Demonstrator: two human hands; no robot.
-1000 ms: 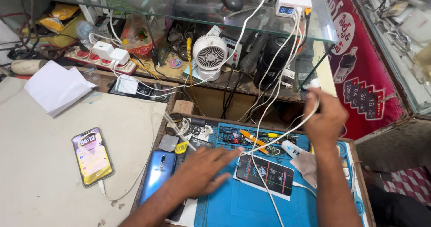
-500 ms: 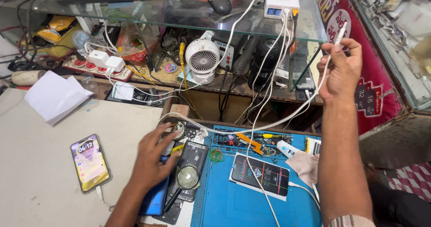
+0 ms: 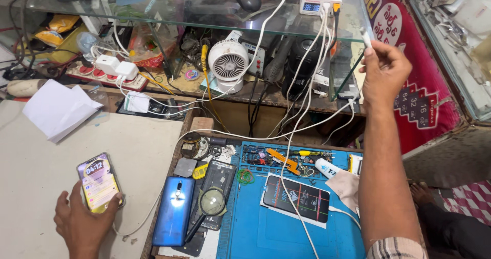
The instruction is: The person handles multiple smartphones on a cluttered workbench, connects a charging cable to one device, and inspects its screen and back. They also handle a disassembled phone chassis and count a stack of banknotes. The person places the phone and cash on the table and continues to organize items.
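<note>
Since half a second ago our left hand (image 3: 82, 223) has left the dark parts beside the blue mat (image 3: 279, 238) and slid outward to the lit phone (image 3: 98, 183) on the pale table (image 3: 46, 187); our right hand (image 3: 384, 72) has lifted a little higher by the glass shelf (image 3: 153, 5).

Our left grip rests its thumb and fingers along the phone's edges, cupping it from below; the phone lies flat with a thin white lead (image 3: 138, 225) trailing from its near end. We cannot tell whether the grip is clenched or only touching. Our right grip is clenched on the plug end (image 3: 366, 37) of a white cable (image 3: 307, 131), held up level with the shelf's edge, well above the mat.

That cable sags below the right grip across the screen panel (image 3: 296, 197) and the small tools; we judge a sharp tug could drag it over loose parts and scatter them. Just beside the left grip, toward the mat, lie a blue phone (image 3: 174, 215) and a magnifier (image 3: 210, 203), which a careless sweep of the lead might catch.
</note>
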